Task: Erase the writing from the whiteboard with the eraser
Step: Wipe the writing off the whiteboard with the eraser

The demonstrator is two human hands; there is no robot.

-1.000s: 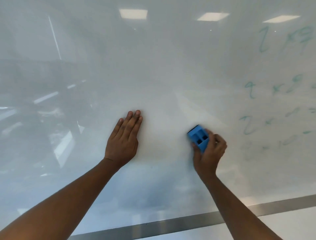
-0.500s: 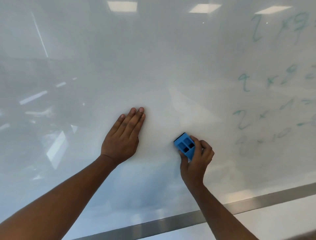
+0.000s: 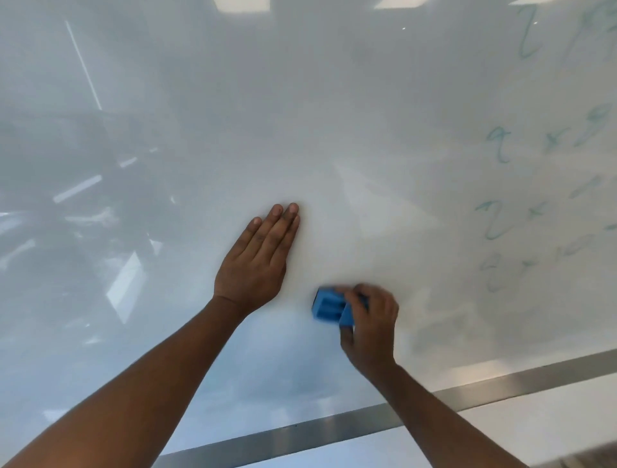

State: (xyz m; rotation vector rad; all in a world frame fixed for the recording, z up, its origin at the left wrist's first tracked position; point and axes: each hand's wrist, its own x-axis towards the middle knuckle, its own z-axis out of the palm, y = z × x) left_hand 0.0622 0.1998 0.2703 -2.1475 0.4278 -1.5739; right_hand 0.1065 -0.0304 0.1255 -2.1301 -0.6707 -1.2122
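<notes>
Blue eraser (image 3: pixel 329 308), blurred, in right hand's (image 3: pixel 369 329) grip against whiteboard (image 3: pixel 334 117).

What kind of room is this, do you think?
Probably an office or classroom. A large glossy whiteboard with a metal bottom edge carries green handwritten sums, and it reflects rectangular ceiling light panels.

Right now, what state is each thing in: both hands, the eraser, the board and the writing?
left hand: flat, fingers straight, palm against the whiteboard.
right hand: fingers curled round the eraser, blurred.
eraser: blue, held against the board.
whiteboard: glossy; wiped where the hands are.
green writing: unerased on the right side, partly smeared lower down.
metal frame: along the bottom edge.
</notes>
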